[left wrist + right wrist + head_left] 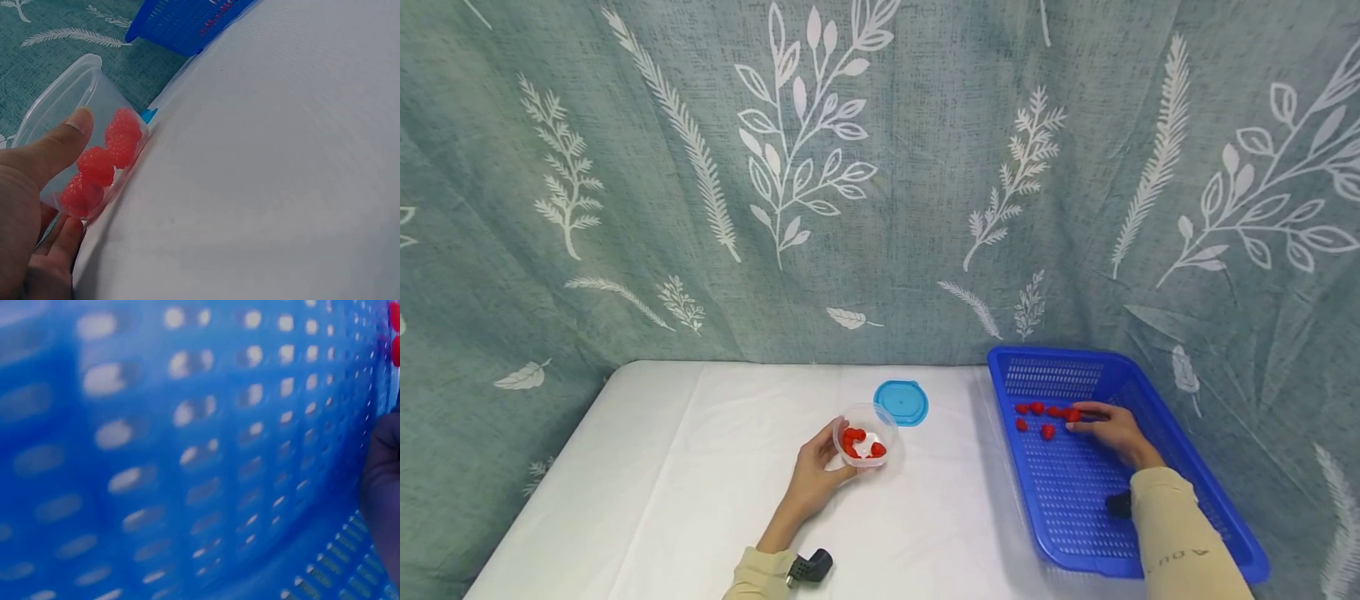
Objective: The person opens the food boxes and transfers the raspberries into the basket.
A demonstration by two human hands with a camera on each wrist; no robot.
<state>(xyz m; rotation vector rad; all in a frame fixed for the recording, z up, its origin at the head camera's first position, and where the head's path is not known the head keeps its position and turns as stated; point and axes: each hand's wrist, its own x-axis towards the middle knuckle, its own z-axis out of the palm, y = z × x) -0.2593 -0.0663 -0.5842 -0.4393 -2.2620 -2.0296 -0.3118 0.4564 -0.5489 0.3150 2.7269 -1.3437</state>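
Raspberries [1048, 432] in far half of blue basket [1067, 508], my right hand [1116, 433] there pinching one. Clear plastic tub [874, 417] with more: left of basket, gripped in my left hand [815, 477]. Light-blue lid [901, 403] also left, nearer basket.

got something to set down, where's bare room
The white table is bare left of the left hand and between the clear tub and the blue basket. The basket's near floor is bare left of the right sleeve. Crowded: its far end, with red berries and the right hand, and around tub and blue lid.
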